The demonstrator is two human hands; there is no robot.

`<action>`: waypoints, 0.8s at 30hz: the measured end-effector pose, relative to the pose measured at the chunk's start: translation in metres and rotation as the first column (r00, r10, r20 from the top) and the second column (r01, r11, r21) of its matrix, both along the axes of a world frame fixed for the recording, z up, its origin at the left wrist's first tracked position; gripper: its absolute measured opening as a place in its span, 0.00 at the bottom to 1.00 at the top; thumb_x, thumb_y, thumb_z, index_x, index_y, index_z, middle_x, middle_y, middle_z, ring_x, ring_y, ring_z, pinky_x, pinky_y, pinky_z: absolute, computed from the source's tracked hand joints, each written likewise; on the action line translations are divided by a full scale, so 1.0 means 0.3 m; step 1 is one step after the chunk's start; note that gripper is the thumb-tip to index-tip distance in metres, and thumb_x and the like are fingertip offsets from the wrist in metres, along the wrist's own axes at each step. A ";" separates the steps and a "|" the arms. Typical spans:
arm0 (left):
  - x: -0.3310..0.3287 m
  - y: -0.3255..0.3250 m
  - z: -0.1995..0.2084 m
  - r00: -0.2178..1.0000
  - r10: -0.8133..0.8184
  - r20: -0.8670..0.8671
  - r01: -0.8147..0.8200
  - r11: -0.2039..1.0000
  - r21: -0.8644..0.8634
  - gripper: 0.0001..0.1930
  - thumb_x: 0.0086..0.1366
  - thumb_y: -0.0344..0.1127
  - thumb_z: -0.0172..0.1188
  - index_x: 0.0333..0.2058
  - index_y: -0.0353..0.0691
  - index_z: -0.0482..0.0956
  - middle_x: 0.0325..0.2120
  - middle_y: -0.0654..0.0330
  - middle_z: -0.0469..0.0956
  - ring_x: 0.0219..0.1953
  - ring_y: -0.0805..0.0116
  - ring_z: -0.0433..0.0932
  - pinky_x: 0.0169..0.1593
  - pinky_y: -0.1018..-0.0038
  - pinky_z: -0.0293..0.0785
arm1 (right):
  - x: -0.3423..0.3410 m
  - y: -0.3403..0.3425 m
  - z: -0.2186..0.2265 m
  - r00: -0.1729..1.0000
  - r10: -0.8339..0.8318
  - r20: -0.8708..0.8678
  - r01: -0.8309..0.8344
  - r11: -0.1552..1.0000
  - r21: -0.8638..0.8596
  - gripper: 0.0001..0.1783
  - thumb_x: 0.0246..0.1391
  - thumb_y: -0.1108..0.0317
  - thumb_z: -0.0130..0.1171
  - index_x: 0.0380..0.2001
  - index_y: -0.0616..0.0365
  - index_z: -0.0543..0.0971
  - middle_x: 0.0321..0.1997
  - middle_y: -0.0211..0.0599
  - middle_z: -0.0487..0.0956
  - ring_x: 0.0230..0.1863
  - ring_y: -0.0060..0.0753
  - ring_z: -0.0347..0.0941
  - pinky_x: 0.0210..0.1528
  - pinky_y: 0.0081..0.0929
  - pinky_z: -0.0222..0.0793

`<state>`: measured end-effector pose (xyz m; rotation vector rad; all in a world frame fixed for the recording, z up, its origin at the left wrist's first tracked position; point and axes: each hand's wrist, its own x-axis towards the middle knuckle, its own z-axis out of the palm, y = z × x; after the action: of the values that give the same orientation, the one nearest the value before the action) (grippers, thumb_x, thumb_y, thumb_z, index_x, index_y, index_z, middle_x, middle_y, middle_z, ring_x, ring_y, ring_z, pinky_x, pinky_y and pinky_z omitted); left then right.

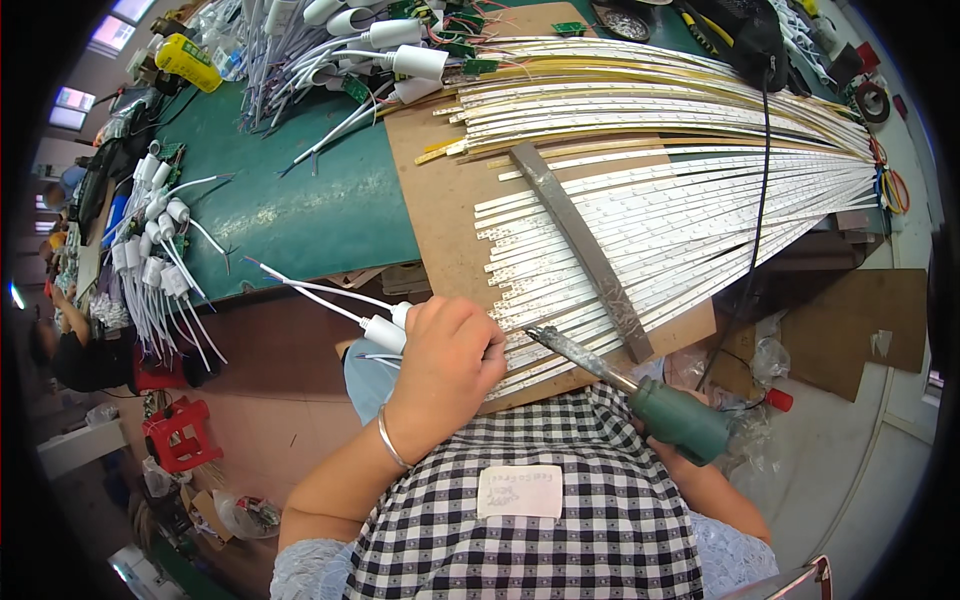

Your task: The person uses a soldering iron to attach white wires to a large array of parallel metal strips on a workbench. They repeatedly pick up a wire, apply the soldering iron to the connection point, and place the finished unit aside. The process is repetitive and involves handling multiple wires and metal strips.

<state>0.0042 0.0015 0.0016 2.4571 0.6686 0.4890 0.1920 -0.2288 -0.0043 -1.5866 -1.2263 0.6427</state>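
My left hand [450,350] is closed at the near edge of the brown board [430,210]. Two white wired plastic caps [384,334] stick out from its left side, their cables running off to the left; the curled fingers hide the rest. A bracelet circles that wrist. My right hand [668,455], mostly hidden, grips the green handle of a soldering iron [590,365]. The iron's dark tip is just right of my left fingers, over the ends of the white LED strips [640,235]. A grey metal bar [580,250] lies across these strips.
More strips [600,95] lie farther back. White wired caps with green circuit boards are heaped at the back [400,62] and on the green table's left [150,245]. A black cord [762,180] hangs at the right. A red stool [182,435] stands on the floor; people work at far left.
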 end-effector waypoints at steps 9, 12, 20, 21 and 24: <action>-0.001 0.008 -0.006 1.000 -0.019 0.010 0.018 0.999 0.041 0.09 0.45 0.24 0.66 0.25 0.42 0.75 0.28 0.62 0.73 0.36 0.59 0.71 0.43 0.65 0.63 | 0.005 -0.005 -0.007 0.997 0.079 0.003 -0.078 0.993 -0.086 0.11 0.53 0.67 0.59 0.39 0.60 0.80 0.39 0.41 0.80 0.38 0.41 0.77 0.41 0.32 0.73; 0.001 0.007 -0.003 1.000 -0.029 0.002 0.029 0.998 0.064 0.10 0.45 0.24 0.66 0.25 0.42 0.75 0.28 0.63 0.73 0.36 0.60 0.71 0.44 0.65 0.63 | -0.007 -0.008 0.000 0.992 0.042 -0.115 -0.055 0.991 -0.119 0.11 0.52 0.68 0.61 0.38 0.60 0.80 0.39 0.40 0.80 0.38 0.41 0.78 0.41 0.30 0.73; 0.004 0.003 0.005 0.999 -0.033 -0.014 0.035 0.993 0.112 0.10 0.44 0.24 0.65 0.25 0.43 0.75 0.28 0.63 0.73 0.34 0.60 0.71 0.43 0.65 0.63 | 0.007 -0.019 -0.011 0.971 0.179 0.159 -0.149 0.972 -0.183 0.17 0.48 0.71 0.64 0.43 0.62 0.79 0.40 0.39 0.81 0.39 0.39 0.78 0.41 0.29 0.74; 0.004 0.003 0.005 0.999 -0.032 -0.014 0.034 0.993 0.113 0.10 0.44 0.24 0.65 0.25 0.43 0.75 0.28 0.63 0.73 0.34 0.60 0.71 0.42 0.65 0.63 | 0.009 -0.019 -0.006 0.966 0.194 0.168 -0.159 0.967 -0.199 0.19 0.48 0.71 0.64 0.45 0.63 0.78 0.40 0.40 0.81 0.40 0.38 0.79 0.42 0.28 0.74; 0.009 0.003 0.009 0.999 -0.037 -0.017 0.039 0.993 0.116 0.10 0.44 0.24 0.65 0.25 0.43 0.74 0.27 0.63 0.73 0.33 0.60 0.71 0.42 0.65 0.63 | -0.013 -0.044 -0.033 0.981 0.058 -0.187 -0.089 0.983 -0.161 0.22 0.51 0.70 0.64 0.49 0.67 0.75 0.43 0.40 0.81 0.42 0.32 0.78 0.44 0.25 0.75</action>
<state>0.0068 0.0024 0.0043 2.5796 0.6136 0.5087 0.1880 -0.2420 -0.0142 -1.5863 -1.1224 0.9398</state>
